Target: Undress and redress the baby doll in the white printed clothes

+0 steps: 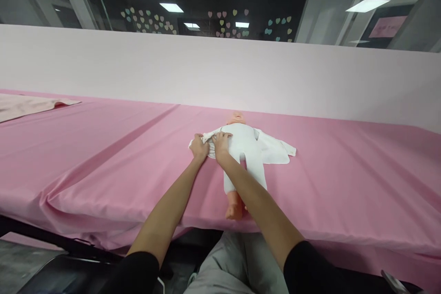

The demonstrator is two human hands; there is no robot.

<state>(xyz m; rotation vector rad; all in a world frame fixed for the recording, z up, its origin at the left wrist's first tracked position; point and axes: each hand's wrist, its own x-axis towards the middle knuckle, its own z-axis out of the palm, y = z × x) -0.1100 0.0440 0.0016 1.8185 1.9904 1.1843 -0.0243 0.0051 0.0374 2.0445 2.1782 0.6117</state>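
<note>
A baby doll [245,147] lies on its back on the pink sheet [103,147], head away from me, in a white bodysuit. A white garment [275,150] is spread under it, one side lying open to the right. My left hand [199,146] grips the bunched left edge of that garment beside the doll. My right hand [221,141] is closed on the same bunched fabric at the doll's left side. My right forearm crosses over the doll's legs and hides part of them.
The pink sheet covers a long table and hangs over its near edge. A pale pink folded cloth [27,104] lies at the far left. A light pink wall [220,73] rises right behind the table. My knees are under the table edge.
</note>
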